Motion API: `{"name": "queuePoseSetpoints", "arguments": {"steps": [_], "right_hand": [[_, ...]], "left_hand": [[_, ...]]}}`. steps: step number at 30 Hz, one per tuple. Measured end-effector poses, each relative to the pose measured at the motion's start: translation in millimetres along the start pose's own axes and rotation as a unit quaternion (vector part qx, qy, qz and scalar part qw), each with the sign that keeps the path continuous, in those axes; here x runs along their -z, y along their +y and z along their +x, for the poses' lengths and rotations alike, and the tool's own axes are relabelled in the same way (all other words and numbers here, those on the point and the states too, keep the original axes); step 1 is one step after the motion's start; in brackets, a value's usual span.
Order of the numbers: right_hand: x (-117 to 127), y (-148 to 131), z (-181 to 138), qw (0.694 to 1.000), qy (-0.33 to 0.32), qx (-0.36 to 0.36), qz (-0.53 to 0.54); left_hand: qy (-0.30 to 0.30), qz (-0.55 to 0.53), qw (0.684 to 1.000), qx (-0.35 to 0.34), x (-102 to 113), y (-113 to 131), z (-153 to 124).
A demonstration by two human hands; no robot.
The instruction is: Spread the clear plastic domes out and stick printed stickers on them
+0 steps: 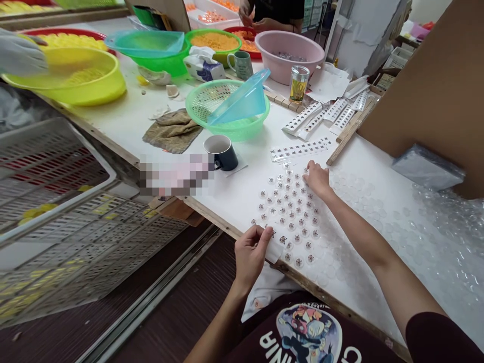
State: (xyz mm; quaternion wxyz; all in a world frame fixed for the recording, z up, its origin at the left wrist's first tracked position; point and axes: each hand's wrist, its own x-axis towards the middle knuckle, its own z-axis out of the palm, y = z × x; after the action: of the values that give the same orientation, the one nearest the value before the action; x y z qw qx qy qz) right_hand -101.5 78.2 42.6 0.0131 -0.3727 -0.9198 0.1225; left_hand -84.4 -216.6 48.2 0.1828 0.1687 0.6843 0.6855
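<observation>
My left hand (250, 254) is at the table's front edge, thumb and fingers closed on a white sticker sheet (275, 252) with small dark printed figures. My right hand (318, 180) reaches over the far side of a group of clear discs (290, 205), each bearing a small dark figure. Its fingers are bent and pinched together, low over the discs; whatever lies between the fingertips is too small to make out. Plain clear discs (355, 189) lie to the right, partly under my right forearm. Behind the hand lies another sticker sheet (298, 149).
A dark mug (222, 153), a green basket (227, 132) with a blue scoop (242, 98), a brown cloth (174, 132) and a glass (298, 84) stand beyond. A wooden strip (351, 126) and cardboard (427, 91) border the right. Co-workers' hands show at far left and back.
</observation>
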Motion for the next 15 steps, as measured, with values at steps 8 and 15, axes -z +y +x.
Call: {"name": "queuePoseSetpoints", "arguments": {"steps": [8, 15], "right_hand": [[23, -25, -99, 0.926, -0.066, 0.108, 0.356], [27, -40, -177, 0.866, -0.147, 0.153, 0.452]], "left_hand": [[0.058, -0.004, 0.998, -0.032, -1, -1, 3], [0.018, -0.01, 0.999, -0.027, -9, 8, 5]]}}
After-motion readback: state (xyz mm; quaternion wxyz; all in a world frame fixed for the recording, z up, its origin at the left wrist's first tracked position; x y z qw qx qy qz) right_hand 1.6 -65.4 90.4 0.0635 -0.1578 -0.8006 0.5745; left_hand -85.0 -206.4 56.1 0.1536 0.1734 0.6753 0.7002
